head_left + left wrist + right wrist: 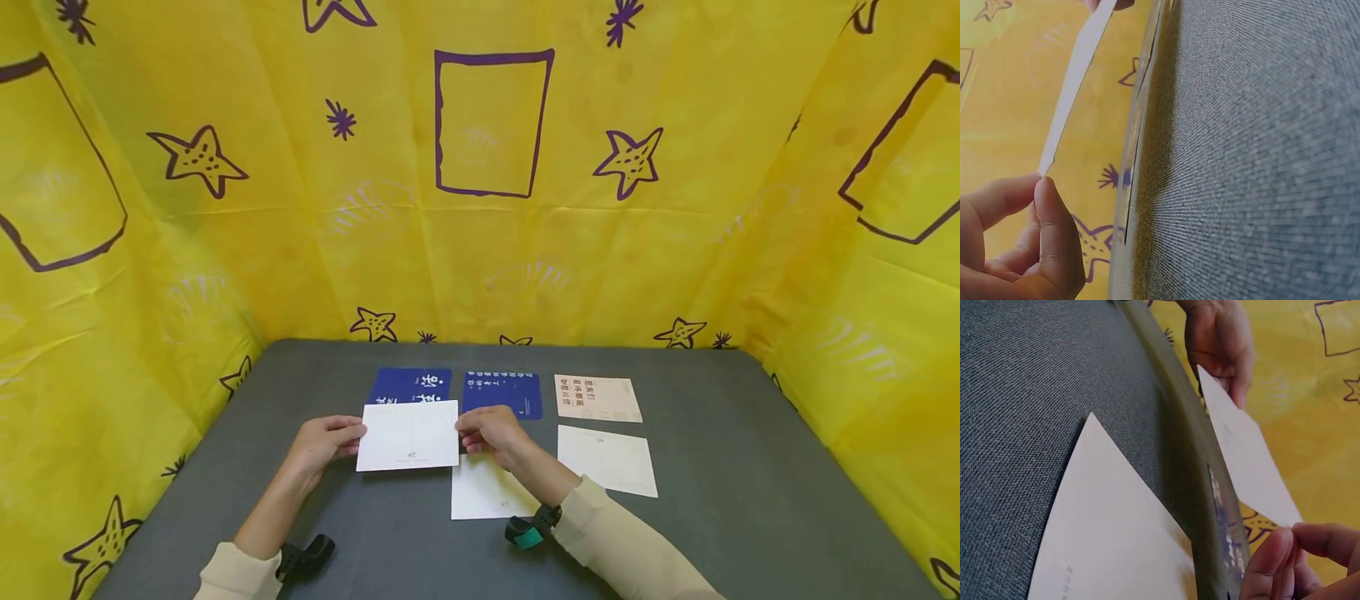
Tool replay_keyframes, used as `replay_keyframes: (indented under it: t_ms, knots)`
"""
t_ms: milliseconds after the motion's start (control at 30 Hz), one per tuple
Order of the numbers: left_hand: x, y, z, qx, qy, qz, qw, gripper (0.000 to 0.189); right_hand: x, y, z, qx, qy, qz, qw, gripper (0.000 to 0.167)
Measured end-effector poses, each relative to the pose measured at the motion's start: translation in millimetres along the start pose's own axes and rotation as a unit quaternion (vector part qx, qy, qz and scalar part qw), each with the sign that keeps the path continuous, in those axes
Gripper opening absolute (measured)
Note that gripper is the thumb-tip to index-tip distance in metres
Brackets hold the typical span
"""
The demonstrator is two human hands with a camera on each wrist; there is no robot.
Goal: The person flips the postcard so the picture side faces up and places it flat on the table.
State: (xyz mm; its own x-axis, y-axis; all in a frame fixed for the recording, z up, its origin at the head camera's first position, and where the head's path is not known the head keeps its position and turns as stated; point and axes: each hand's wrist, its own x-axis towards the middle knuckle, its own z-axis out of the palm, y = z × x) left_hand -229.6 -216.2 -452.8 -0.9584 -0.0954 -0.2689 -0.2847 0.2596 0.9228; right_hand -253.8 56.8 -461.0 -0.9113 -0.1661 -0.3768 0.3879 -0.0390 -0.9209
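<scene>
A white postcard (407, 436) with a small printed mark near its lower edge is held up off the table between both hands. My left hand (324, 448) pinches its left edge between thumb and fingers, which shows closely in the left wrist view, where the postcard (1079, 81) appears nearly edge-on. At the opposite edge my right hand (491, 432) pinches a corner. The held postcard overlaps the lower part of a blue card (411, 383) with white characters. Under my right wrist lies another white postcard (487, 493), seen in the right wrist view as a white sheet (1116, 531).
A second blue card (517, 396) lies at the back middle of the grey table (697, 467). To its right is a cream card (597, 398) with reddish characters, with a white postcard (607, 460) in front. A yellow patterned cloth (480, 275) surrounds the table.
</scene>
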Motion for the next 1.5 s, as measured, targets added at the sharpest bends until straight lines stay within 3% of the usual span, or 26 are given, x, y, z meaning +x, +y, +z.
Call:
replay_keyframes:
  t_ms: [533,733,933,1233,1500]
  knots:
    - [-2.3,7.0,4.0,-0.025,-0.017,0.011,0.9995,0.022,-4.3,-7,-12,-0.034,-0.019,-0.031,0.9988,0.012]
    - [-4.2,8.8,3.7,-0.066,-0.041,0.027,0.9966,0.016,-1.9,-11,-16,-0.016,-0.026,-0.064,0.9975,0.014]
    - [-4.6,8.7,2.0,-0.098,-0.034,0.032,0.9941,0.008,-0.5,-12,-17,-0.007,-0.046,-0.097,0.9942,0.019]
    - [-3.5,10.6,2.6,-0.117,-0.018,0.027,0.9926,0.037,-0.3,-14,-18,-0.019,-0.047,-0.108,0.9928,0.021]
    - [-3.3,9.4,6.3,-0.090,-0.005,0.012,0.9958,0.040,1.4,-7,-16,-0.020,-0.026,-0.083,0.9960,0.021]
